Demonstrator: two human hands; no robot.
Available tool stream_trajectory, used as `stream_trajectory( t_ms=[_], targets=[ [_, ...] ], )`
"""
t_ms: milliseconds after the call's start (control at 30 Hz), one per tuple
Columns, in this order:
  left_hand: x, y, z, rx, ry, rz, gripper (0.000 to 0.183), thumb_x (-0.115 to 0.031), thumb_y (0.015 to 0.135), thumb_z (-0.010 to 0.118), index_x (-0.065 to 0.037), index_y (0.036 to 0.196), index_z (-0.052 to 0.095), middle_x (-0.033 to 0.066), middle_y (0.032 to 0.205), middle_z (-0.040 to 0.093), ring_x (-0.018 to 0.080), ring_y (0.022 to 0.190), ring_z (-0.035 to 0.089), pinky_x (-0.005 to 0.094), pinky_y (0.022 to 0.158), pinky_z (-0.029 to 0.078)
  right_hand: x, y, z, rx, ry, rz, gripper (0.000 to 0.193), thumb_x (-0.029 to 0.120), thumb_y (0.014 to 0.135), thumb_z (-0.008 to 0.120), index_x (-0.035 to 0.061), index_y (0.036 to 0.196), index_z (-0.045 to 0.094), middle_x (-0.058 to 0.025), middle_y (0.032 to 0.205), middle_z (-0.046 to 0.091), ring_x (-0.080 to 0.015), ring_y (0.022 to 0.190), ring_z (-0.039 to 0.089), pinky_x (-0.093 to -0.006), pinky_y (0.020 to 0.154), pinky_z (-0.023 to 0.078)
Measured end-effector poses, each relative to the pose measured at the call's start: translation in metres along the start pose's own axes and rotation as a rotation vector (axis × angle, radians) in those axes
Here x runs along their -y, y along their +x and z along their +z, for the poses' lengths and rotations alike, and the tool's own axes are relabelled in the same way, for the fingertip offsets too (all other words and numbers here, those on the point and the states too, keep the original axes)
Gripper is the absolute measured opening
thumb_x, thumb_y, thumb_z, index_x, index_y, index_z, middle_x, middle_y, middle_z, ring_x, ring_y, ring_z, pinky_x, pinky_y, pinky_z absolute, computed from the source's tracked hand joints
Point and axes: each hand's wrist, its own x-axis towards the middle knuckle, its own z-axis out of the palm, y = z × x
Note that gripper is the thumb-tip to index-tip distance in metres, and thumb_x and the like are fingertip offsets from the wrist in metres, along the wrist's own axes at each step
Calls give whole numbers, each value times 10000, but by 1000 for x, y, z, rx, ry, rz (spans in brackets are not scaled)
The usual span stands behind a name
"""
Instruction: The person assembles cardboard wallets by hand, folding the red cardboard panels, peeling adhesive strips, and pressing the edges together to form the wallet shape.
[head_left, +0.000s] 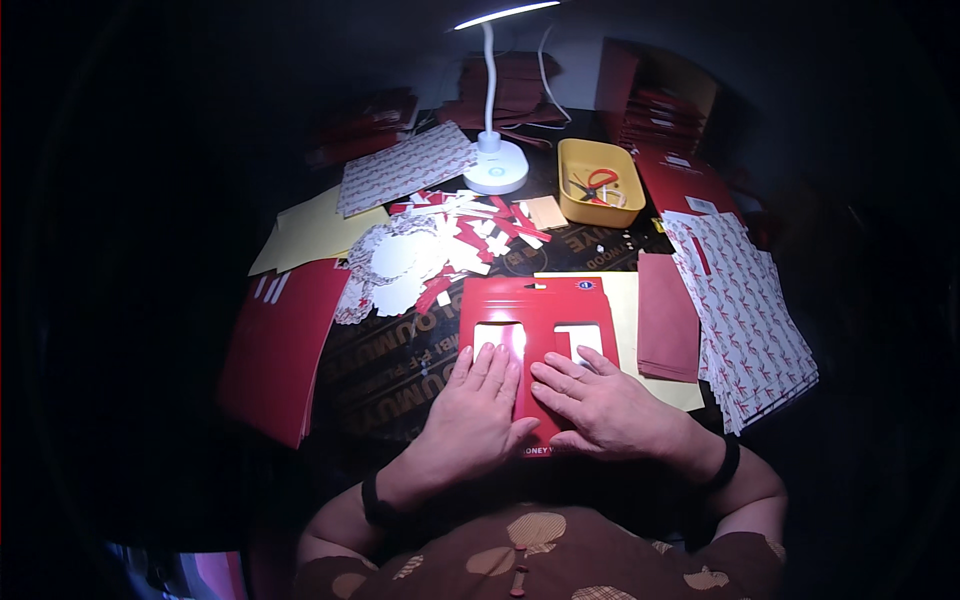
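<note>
A flat red card package point(535, 310) with two cut-out windows lies in front of me on the dark table. My left hand point(475, 405) rests flat on its left part, fingers stretched over the lower edge of the left window. Across the right part lies my right hand point(600, 405), its fingers spread and touching the lower edge of the right window. White and a strip of red show through the windows. Neither hand grips anything. Under the package's right side a pale yellow sheet point(622, 315) sticks out.
Dark red envelopes point(667, 320) and patterned sheets point(745, 310) lie at right; red folders point(280, 345) at left. Paper scraps point(480, 235) and scalloped white cut-outs point(395, 255) spread beyond the package. Behind stand a white lamp point(495, 168) and a yellow bin point(600, 213) holding red-handled scissors point(598, 184).
</note>
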Motion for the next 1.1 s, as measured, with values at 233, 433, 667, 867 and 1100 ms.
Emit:
stream_trajectory(
  t_ms=[233,433,667,867,1100],
  targets=[
    [21,-4,-17,40,-107,139,650,-505,952,600,-120,1469,512,324,1474,441,456,1419,397,575,1194,246,-8,-7,12,-35,121,-38,638,403,964,616,-14,1428,484,-218,1539,427,-367,1461,376,-563,1179,287],
    [15,-4,-20,41,-102,110,619,-485,949,606,-101,1433,557,329,1470,446,472,1408,412,653,1184,193,-27,-13,1,-104,236,-53,527,283,925,655,-13,1346,540,-214,1494,468,-387,1451,380,-551,1186,284],
    [16,-6,-18,13,-115,93,595,-459,921,659,-100,1392,601,332,1437,478,448,1408,424,663,1179,181,-22,-18,-2,-96,116,-70,343,237,897,670,52,1184,635,-156,1364,561,-393,1401,424,-574,1179,282],
    [13,-4,-17,14,-122,92,595,-461,924,654,-100,1393,600,333,1438,475,457,1407,421,673,1176,175,-26,-23,-4,-49,127,-74,379,340,921,665,132,1237,648,-145,1430,530,-422,1424,386,-616,1181,238],
    [12,-2,-18,2,-123,91,599,-475,934,637,-102,1400,593,331,1439,471,459,1405,419,689,1167,175,-25,-25,0,-28,136,-76,448,431,936,650,124,1261,628,-178,1447,492,-458,1402,392,-634,1164,248]
  ],
)
